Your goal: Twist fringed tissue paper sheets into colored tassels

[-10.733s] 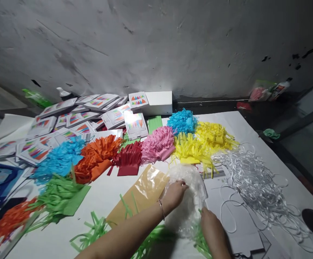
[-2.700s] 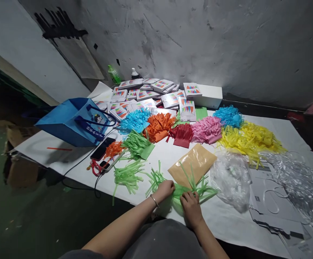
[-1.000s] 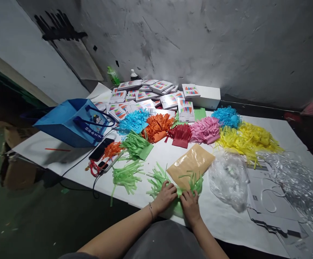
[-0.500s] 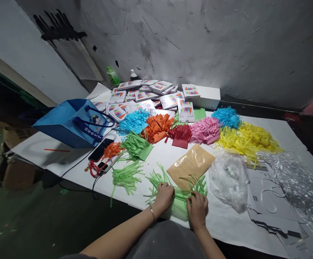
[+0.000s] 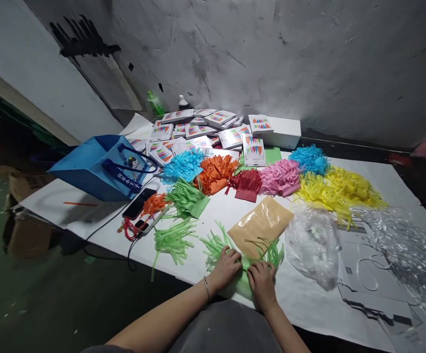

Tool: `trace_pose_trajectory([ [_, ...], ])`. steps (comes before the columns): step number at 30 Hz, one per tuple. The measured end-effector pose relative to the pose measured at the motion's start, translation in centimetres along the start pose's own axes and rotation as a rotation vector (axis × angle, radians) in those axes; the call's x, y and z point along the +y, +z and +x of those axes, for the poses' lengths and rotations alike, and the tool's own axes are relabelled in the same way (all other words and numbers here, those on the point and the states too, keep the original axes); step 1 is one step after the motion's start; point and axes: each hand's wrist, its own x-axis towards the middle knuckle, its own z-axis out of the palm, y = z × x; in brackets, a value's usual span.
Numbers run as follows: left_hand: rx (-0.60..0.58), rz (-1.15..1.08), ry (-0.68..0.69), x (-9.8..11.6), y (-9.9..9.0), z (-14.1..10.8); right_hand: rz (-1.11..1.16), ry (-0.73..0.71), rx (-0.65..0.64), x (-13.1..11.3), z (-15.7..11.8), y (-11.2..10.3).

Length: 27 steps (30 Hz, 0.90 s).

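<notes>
Light green fringed tissue paper (image 5: pixel 242 283) lies at the table's near edge, its cut strips fanned out to the left and right. My left hand (image 5: pixel 227 268), with a bracelet at the wrist, has its fingers closed on the middle of the paper. Close beside it, my right hand (image 5: pixel 262 282) is curled onto the same paper. The fingertips of both are partly hidden. Just beyond the hands is a tan envelope (image 5: pixel 260 223), overlapped by some green strips. Another light green tassel bundle (image 5: pixel 174 241) rests to the left.
Blue, orange, red, pink and yellow fringe bundles (image 5: pixel 352 189) cross the white table (image 5: pixel 301 311). Printed packs (image 5: pixel 218 117) are piled by the wall. At left are a blue bag (image 5: pixel 87 169) and phones (image 5: pixel 139 203); at right, a clear plastic bag (image 5: pixel 312 245) and silver strips (image 5: pixel 404 245).
My right hand has moved left, closer to my left hand, along the green paper. The left hand has shifted slightly up and right. The view has moved a little.
</notes>
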Motion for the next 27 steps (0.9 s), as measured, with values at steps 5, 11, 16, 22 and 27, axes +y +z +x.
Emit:
trace_pose_trajectory([
  [5,0.001,0.022,0.037,-0.2,0.2,0.2,0.014,-0.097,-0.010,0.2,0.0,0.6],
  [11,-0.022,0.048,-0.010,-0.2,0.8,-0.1,0.011,-0.047,0.005,1.8,-1.5,-0.9],
  [16,-0.032,0.092,-0.135,0.9,1.1,0.2,-0.035,0.119,-0.045,0.8,-0.6,-2.3],
  [22,-0.010,0.150,-0.234,1.5,1.0,1.1,-0.135,0.216,-0.112,-0.5,0.5,-2.3],
  [27,0.007,0.139,-0.013,1.0,1.1,0.9,-0.129,0.149,-0.119,0.0,0.1,-1.3],
])
